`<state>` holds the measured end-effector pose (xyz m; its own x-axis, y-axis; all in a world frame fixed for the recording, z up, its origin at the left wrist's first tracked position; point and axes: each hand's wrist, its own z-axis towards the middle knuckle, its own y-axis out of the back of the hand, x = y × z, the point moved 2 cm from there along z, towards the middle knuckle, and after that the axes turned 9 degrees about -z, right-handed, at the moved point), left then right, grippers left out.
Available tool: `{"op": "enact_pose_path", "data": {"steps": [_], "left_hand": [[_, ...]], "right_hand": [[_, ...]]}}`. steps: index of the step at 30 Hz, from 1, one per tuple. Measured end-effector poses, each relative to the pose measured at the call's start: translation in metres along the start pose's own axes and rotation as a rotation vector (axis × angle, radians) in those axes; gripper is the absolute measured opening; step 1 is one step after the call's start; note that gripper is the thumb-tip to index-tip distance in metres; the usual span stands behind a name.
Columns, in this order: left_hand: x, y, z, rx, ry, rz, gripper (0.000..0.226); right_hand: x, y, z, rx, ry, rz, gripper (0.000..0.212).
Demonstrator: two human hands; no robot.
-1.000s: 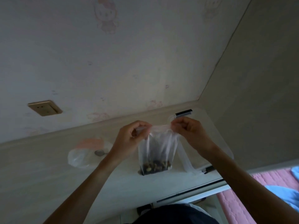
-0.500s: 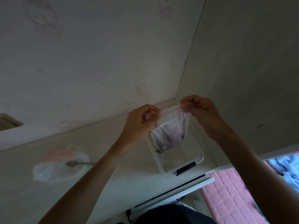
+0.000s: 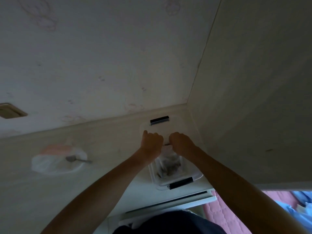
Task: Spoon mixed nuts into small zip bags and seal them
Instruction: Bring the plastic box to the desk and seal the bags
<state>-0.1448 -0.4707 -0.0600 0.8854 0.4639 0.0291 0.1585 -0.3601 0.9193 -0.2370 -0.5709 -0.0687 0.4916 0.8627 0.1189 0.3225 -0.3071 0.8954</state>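
Pale worktop (image 3: 104, 183) runs along the wall under my arms. On it, at my right, stands a clear box (image 3: 194, 177). Further left lies a loose plastic bag (image 3: 50, 164) with a spoon (image 3: 76, 159) on it. My left hand (image 3: 152, 141) and right hand (image 3: 181, 142) are curled, pinching the top of the zip bag (image 3: 168, 163), which hangs into the box with nuts (image 3: 168, 169) at its bottom.

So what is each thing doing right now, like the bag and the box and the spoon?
zip bag: holds nuts, hangs into the box, top held by both hands
left hand: curled, gripping the bag top
right hand: curled, gripping the bag top
clear box: open, no lid on
spoon: lying on the big plastic bag
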Motion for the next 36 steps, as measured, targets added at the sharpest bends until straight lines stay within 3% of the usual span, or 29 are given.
{"op": "enact_pose_path", "data": {"steps": [3,6,8,11,14,16,20,24,29,36], "left_hand": [[-0.003,-0.002,0.005,0.032,0.047,0.032,0.019],[0.005,0.0,0.006,-0.022,0.039,-0.01,0.034],[0.015,0.008,0.003,-0.089,0.03,-0.153,0.04],[0.03,0.029,-0.002,-0.225,-0.008,-0.536,0.031],[0.039,0.055,0.007,-0.412,-0.071,-0.683,0.028],[0.041,0.062,0.021,-0.426,-0.065,-0.702,0.034],[0.041,0.049,0.053,-0.195,0.032,-0.704,0.054],[0.049,0.027,0.073,-0.058,0.012,-0.739,0.049],[0.063,0.014,0.079,-0.077,-0.071,-0.755,0.064],[0.08,0.008,0.076,-0.041,-0.286,-0.787,0.059]], "right_hand": [[-0.001,0.001,0.004,0.02,0.027,-0.053,0.017],[-0.01,0.011,-0.003,-0.071,0.109,-0.081,0.031],[-0.02,0.02,-0.017,-0.211,0.179,0.01,0.037],[-0.04,0.028,-0.053,-0.377,0.181,0.259,0.036],[-0.057,0.017,-0.093,-0.476,0.062,0.459,0.036],[-0.061,-0.003,-0.114,-0.453,-0.054,0.584,0.042],[-0.046,-0.041,-0.141,-0.31,-0.363,0.851,0.064],[-0.017,-0.066,-0.162,-0.248,-0.63,0.958,0.083],[0.036,-0.086,-0.164,-0.064,-0.814,1.573,0.055],[0.087,-0.093,-0.145,-0.396,-1.065,1.69,0.042]]}}
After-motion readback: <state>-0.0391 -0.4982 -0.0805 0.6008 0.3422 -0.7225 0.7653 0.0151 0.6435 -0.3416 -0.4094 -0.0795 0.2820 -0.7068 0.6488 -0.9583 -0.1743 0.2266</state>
